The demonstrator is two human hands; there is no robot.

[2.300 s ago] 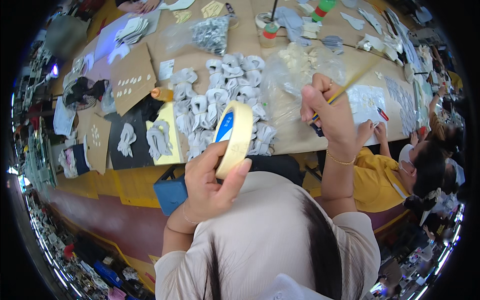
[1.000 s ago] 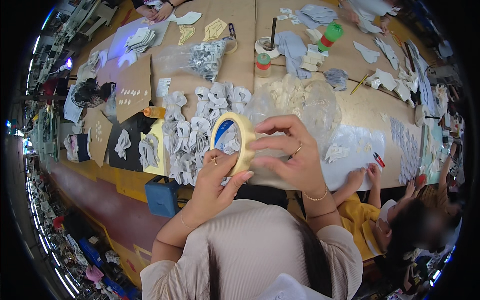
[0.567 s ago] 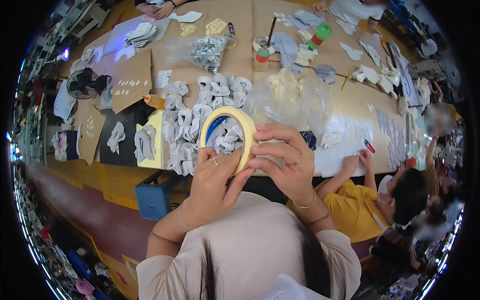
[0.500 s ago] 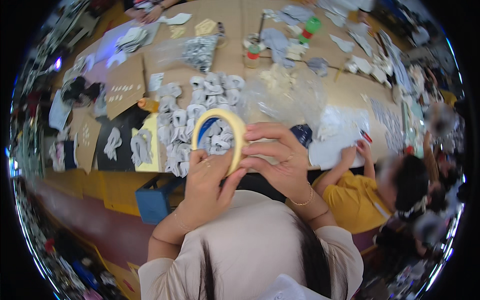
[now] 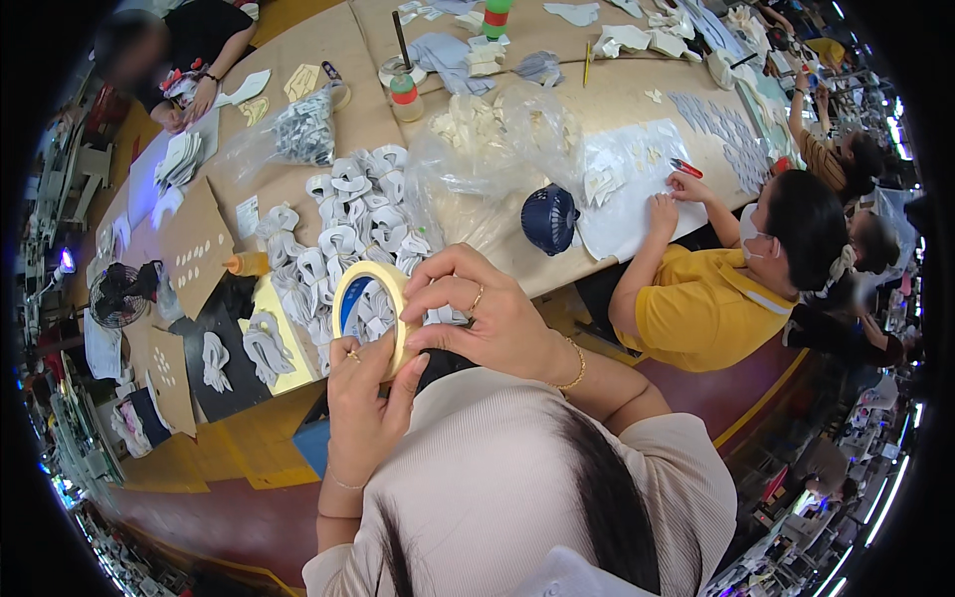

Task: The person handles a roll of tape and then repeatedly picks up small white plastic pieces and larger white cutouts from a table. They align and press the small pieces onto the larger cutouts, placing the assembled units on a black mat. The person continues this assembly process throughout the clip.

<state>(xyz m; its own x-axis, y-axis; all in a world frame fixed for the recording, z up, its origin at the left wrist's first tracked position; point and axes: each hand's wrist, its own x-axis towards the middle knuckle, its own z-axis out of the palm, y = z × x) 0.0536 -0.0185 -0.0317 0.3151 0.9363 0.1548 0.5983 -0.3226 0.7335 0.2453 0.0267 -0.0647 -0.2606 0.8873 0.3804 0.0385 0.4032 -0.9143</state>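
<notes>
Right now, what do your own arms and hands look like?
The sleeves are short and pale beige. The left hand has a gold ring and, at its wrist, a thin bracelet. The right hand has a gold ring too, with a gold chain bracelet at the wrist. No gloves on either.

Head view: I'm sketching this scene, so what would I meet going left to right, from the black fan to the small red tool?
Black fan, orange bottle, tape roll, blue fan, red tool.
</notes>
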